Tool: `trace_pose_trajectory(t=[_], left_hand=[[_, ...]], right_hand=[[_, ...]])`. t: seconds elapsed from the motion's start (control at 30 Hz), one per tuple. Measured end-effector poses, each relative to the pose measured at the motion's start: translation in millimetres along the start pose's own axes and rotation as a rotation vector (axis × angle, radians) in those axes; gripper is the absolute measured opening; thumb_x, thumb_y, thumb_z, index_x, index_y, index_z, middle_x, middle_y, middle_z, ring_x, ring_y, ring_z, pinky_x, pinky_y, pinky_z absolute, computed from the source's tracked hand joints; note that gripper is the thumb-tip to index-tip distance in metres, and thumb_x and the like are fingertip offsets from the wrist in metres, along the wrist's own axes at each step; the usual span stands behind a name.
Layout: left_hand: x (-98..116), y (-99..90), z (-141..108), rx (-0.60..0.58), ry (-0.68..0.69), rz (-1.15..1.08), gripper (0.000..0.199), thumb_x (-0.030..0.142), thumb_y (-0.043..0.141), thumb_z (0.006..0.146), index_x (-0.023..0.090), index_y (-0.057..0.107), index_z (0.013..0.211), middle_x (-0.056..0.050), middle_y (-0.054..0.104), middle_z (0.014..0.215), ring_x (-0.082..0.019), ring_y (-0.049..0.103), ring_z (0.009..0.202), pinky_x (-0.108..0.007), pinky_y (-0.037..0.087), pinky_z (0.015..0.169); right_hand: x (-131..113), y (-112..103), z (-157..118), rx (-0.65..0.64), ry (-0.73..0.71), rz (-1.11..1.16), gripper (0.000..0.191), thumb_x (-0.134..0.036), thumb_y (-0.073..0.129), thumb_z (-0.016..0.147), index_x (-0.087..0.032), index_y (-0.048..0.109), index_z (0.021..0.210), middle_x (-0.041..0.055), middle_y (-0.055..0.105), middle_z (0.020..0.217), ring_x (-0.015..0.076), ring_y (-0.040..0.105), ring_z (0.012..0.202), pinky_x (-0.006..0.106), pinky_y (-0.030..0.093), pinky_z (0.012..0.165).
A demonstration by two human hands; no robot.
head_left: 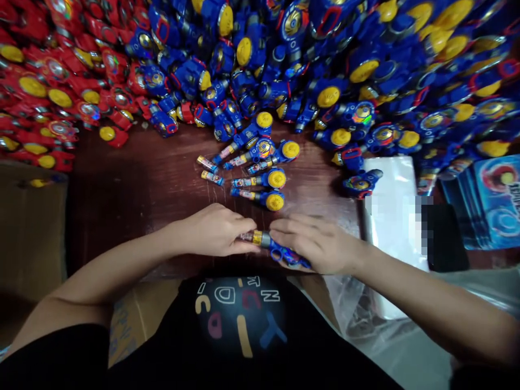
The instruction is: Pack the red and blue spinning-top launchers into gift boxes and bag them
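My right hand [312, 241] is closed round a blue toy gun [286, 253] with a grey muzzle, held level near the table's front edge. A small printed tube [249, 236] with a yellow band meets the muzzle, and the fingers of my left hand [221, 232] pinch its other end. Just beyond my hands lie several blue toys with yellow discs, such as this blue toy [276, 179], with printed tubes at their ends. Two loose tubes, one of them a yellow-ended tube [212, 177], lie to their left.
Blue toys [244, 54] are heaped along the back and right, red toys [60, 81] at the back left. Cardboard [32, 222] stands at the left. On the right are white plastic sheets [392, 216], a dark flat object [447, 238] and blue printed cards [495, 200].
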State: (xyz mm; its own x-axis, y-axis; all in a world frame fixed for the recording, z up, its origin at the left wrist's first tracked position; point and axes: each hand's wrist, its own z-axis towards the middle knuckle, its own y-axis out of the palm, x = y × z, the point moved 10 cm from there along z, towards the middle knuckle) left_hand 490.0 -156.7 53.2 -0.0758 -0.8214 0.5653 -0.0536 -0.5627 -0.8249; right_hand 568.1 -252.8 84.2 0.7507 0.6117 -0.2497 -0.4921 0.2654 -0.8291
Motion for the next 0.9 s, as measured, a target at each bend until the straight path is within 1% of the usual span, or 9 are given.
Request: trace_pose_trajectory(t=[0.13, 0.27, 0.37, 0.43, 0.5, 0.6, 0.73, 0.8, 0.9], left_hand=[[12, -2.2, -6, 0.089, 0.081, 0.161, 0.044, 0.052, 0.053, 0.112, 0.016, 0.069, 0.093, -0.001, 0.07, 0.071, -0.017, 0.068, 0.06, -0.03, 0.044, 0.055], [9, -13.0, 6, 0.252, 0.14, 0.37, 0.035, 0.042, 0.054, 0.113, 0.013, 0.072, 0.104, -0.002, 0.068, 0.073, -0.018, 0.067, 0.064, -0.033, 0.048, 0.061], [-3, -21.1, 29, 0.411, 0.169, 0.449, 0.031, 0.041, 0.059, 0.111, 0.014, 0.073, 0.116, -0.005, 0.071, 0.085, -0.02, 0.067, 0.075, -0.033, 0.048, 0.071], [-27, -24.1, 52, 0.47, 0.07, 0.425, 0.034, 0.048, 0.063, 0.108, 0.018, 0.075, 0.118, -0.007, 0.073, 0.097, -0.023, 0.068, 0.088, -0.037, 0.049, 0.081], [-59, -27.9, 75, 0.5, -0.118, 0.407, 0.035, 0.052, 0.068, 0.104, 0.019, 0.077, 0.115, -0.01, 0.071, 0.11, -0.028, 0.066, 0.104, -0.044, 0.047, 0.093], [-100, -39.6, 91, 0.531, -0.362, 0.389, 0.038, 0.048, 0.074, 0.101, 0.018, 0.076, 0.124, -0.016, 0.064, 0.134, -0.037, 0.056, 0.125, -0.053, 0.041, 0.107], [-131, -68.3, 48, 0.639, -0.503, 0.347, 0.058, 0.05, 0.069, 0.104, 0.019, 0.059, 0.152, -0.018, 0.052, 0.154, -0.04, 0.046, 0.137, -0.055, 0.039, 0.112], [-139, -71.9, 7, 0.61, -0.522, 0.367, 0.036, 0.035, 0.06, 0.108, 0.021, 0.067, 0.141, -0.014, 0.06, 0.144, -0.037, 0.05, 0.13, -0.053, 0.042, 0.108], [-144, -46.5, -40, 0.38, -0.466, 0.449, 0.027, 0.017, 0.061, 0.101, 0.021, 0.073, 0.125, -0.011, 0.066, 0.129, -0.033, 0.053, 0.118, -0.049, 0.047, 0.1]], right_hand=[[3, 5, 3, 0.096, 0.109, 0.215, 0.029, -0.028, 0.071, 0.098, -0.015, 0.06, 0.121, 0.0124, 0.077, 0.11, 0.021, 0.075, 0.093, 0.031, 0.064, 0.076], [55, 18, -12, 0.118, 0.575, 0.643, 0.026, -0.036, 0.076, 0.095, -0.019, 0.062, 0.11, 0.0022, 0.073, 0.093, 0.0134, 0.07, 0.075, 0.024, 0.058, 0.066], [85, 7, -28, 0.069, 0.745, 0.747, 0.052, -0.054, 0.084, 0.089, -0.02, 0.064, 0.123, 0.0067, 0.074, 0.11, 0.0194, 0.073, 0.093, 0.031, 0.062, 0.081], [104, -17, -40, 0.094, 0.764, 0.626, 0.088, -0.069, 0.086, 0.081, -0.024, 0.052, 0.149, 0.016, 0.065, 0.141, 0.0317, 0.069, 0.123, 0.048, 0.061, 0.102], [124, -43, -60, 0.111, 0.843, 0.272, 0.111, -0.076, 0.084, 0.077, -0.026, 0.038, 0.165, 0.0238, 0.047, 0.161, 0.045, 0.057, 0.14, 0.063, 0.055, 0.109], [148, -57, -106, -0.041, 1.078, -0.347, 0.101, -0.074, 0.083, 0.08, -0.025, 0.05, 0.161, 0.0323, 0.044, 0.159, 0.0618, 0.055, 0.134, 0.082, 0.05, 0.097], [169, -25, -172, -0.299, 1.284, -0.472, 0.073, -0.072, 0.077, 0.084, -0.025, 0.069, 0.14, 0.0327, 0.056, 0.143, 0.061, 0.068, 0.109, 0.081, 0.053, 0.074], [174, -19, -187, -0.255, 1.285, -0.415, 0.065, -0.074, 0.069, 0.088, -0.029, 0.069, 0.134, 0.0261, 0.055, 0.145, 0.0536, 0.071, 0.103, 0.078, 0.056, 0.073], [172, -27, -180, -0.129, 1.259, -0.313, 0.06, -0.081, 0.058, 0.089, -0.035, 0.066, 0.128, 0.0168, 0.058, 0.137, 0.0469, 0.07, 0.108, 0.078, 0.057, 0.083]])
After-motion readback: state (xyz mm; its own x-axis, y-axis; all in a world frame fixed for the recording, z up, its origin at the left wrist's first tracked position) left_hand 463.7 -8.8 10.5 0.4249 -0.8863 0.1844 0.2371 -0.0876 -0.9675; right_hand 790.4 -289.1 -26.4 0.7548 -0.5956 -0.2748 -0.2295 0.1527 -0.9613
